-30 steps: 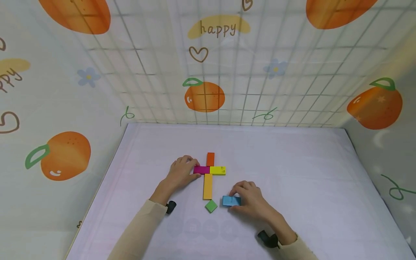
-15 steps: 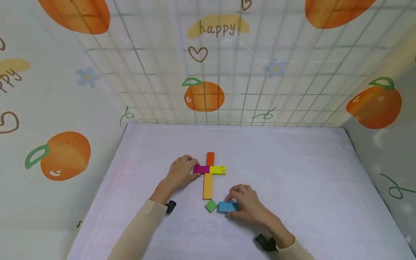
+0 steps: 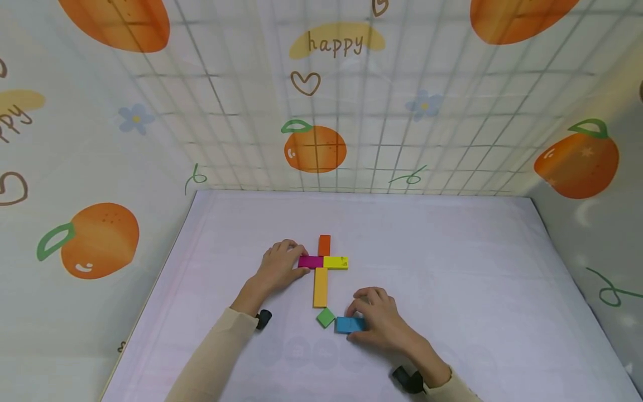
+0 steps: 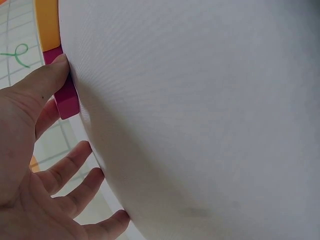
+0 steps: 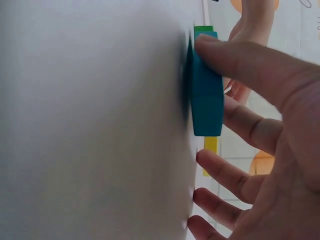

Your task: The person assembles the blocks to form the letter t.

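Note:
My right hand (image 3: 380, 321) pinches a blue block (image 3: 349, 325) between thumb and fingers; its left end is right at the corner of a green diamond-set block (image 3: 325, 317). In the right wrist view the thumb lies along the near side of the blue block (image 5: 207, 95). My left hand (image 3: 278, 268) holds the left end of a magenta block (image 3: 311, 262) between thumb and index finger. In the left wrist view its other fingertips rest on the table beside the magenta block (image 4: 66, 97). A yellow block (image 3: 335, 263) lies end to end with the magenta one.
An orange-red block (image 3: 324, 245) stands above the magenta-yellow row. An amber long block (image 3: 320, 287) runs down from it toward the green block. All lie on the white table (image 3: 452, 251), backed by a fruit-printed sheet (image 3: 251, 111).
My right hand has brought the blue block down and left, up to the green block's right corner. The left hand and the other blocks have stayed in place.

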### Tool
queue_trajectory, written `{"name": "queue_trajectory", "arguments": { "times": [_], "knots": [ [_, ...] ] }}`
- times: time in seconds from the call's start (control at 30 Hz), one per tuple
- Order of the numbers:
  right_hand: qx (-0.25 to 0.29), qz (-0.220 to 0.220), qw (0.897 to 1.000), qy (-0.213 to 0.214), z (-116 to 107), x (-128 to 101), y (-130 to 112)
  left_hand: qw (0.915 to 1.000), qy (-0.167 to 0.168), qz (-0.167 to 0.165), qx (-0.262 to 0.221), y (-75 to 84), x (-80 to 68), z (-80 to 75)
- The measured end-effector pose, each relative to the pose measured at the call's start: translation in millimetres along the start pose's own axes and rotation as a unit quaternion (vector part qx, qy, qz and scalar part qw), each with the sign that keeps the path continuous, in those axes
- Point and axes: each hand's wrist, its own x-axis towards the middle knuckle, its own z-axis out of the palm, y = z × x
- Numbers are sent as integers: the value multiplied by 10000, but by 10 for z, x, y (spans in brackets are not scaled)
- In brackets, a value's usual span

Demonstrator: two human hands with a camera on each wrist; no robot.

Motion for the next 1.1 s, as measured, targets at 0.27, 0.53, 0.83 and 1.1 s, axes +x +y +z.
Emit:
{"name": "queue_trajectory", "arguments": {
  "times": [0.27, 0.53, 0.83, 1.1],
  "knots": [
    [-137, 59, 9999, 46, 29, 4, -28, 10000, -27, -49, 0, 2, 6, 6],
    [-203, 86, 9997, 46, 37, 14, -40, 10000, 9, -21, 18, 4, 1, 3],
    [-200, 70, 9998, 23, 34, 5, -51, 10000, -25, -27, -17, 3, -11, -6],
    [-199, 29, 9998, 50, 44, 1, -48, 10000, -55, 21, -39, 10, -21, -32]
  ]
}}
